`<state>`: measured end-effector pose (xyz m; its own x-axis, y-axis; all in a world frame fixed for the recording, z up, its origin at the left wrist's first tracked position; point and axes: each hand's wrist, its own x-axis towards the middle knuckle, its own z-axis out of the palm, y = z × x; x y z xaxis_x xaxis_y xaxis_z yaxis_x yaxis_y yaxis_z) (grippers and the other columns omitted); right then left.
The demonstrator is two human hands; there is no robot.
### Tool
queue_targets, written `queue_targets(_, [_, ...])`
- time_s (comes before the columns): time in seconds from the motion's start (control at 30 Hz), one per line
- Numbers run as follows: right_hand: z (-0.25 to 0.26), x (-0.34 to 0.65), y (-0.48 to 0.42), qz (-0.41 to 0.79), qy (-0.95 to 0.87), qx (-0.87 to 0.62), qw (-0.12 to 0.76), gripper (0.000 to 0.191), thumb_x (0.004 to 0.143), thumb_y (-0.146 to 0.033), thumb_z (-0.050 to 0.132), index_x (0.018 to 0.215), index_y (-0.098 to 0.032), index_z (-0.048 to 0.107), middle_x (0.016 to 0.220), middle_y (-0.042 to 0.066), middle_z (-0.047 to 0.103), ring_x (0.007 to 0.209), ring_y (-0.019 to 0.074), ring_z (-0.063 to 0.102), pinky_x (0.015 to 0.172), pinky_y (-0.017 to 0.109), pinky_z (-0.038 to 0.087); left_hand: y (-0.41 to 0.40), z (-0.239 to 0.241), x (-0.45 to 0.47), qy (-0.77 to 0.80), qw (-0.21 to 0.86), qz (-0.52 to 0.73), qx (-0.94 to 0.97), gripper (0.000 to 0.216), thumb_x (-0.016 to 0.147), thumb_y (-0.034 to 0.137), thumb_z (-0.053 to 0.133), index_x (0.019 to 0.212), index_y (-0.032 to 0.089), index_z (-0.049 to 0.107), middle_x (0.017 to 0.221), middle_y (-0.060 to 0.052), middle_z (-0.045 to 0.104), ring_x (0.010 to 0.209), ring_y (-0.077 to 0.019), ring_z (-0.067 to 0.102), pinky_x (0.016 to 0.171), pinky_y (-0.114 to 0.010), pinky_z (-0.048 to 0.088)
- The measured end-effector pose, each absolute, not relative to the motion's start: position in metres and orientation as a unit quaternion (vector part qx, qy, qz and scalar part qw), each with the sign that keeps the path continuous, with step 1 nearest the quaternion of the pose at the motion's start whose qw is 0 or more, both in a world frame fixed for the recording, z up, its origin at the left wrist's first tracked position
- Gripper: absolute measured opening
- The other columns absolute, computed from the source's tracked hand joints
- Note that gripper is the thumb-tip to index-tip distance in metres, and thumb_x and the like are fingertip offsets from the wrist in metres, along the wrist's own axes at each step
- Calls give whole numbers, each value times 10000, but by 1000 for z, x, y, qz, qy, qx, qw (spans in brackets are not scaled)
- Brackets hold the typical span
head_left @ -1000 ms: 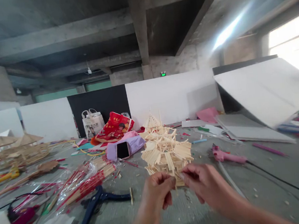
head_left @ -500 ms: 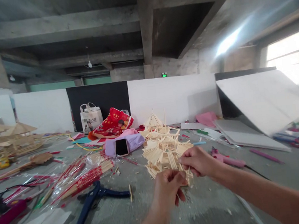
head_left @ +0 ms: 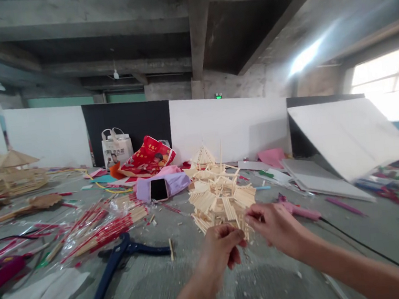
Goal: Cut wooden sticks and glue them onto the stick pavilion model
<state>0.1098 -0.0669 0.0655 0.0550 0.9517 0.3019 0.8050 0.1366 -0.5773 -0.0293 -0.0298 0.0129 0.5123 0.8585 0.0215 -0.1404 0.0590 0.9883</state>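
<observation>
A many-tiered pagoda model (head_left: 221,197) built of pale wooden sticks stands on the concrete floor in front of me, with a small pointed roof on top. My left hand (head_left: 222,252) pinches the model's lower front edge, fingers closed around thin sticks. My right hand (head_left: 275,227) comes in from the right, its thumb and fingertips pressed together on the same edge. The fingers hide the sticks they hold, so their exact shape cannot be seen.
Blue-handled shears (head_left: 121,256) lie left of my hands, beside bundles of red-wrapped sticks in plastic (head_left: 104,230). A phone (head_left: 159,190) rests on lilac cloth behind. A pink glue gun (head_left: 300,212) with a black cord lies right. Stick pavilions (head_left: 11,173) stand far left.
My view has swung slightly, shifting the scene left and up. My left hand has moved down and left along the model's lower edge, and my right hand has shifted slightly right.
</observation>
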Motion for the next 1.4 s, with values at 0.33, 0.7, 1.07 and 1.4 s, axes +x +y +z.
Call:
queue_targets(0.33, [63,107,-56,138,-658,-682,289,216,716,-174,466,510,-149,525,381,-60,407,344,55,410,348,149,264,-25,3,-25,329,565,386,651,282,719,411,527,615,149,538,326,65,424,241,-51,325,261,-166,203])
queue_targets(0.7, [94,94,-17,182,-596,-780,59,236,859,-310,500,732,-119,552,597,-49,522,442,50,459,430,183,403,-25,7,-40,321,577,419,623,281,709,414,548,617,151,514,376,76,426,254,-30,303,269,-160,184])
queue_targets(1.07, [97,82,-3,154,-575,-803,12,258,861,-324,494,715,-118,550,566,-55,508,416,48,443,413,181,390,-33,10,-39,289,605,406,621,231,705,345,539,585,150,510,382,73,426,250,-27,314,265,-162,178])
queue_targets(1.4, [97,79,-9,149,-571,-806,47,250,857,-310,506,710,-114,554,576,-49,520,438,53,468,433,187,411,-39,14,-38,284,614,406,614,211,684,335,556,606,141,527,492,46,503,278,-16,341,280,-161,209])
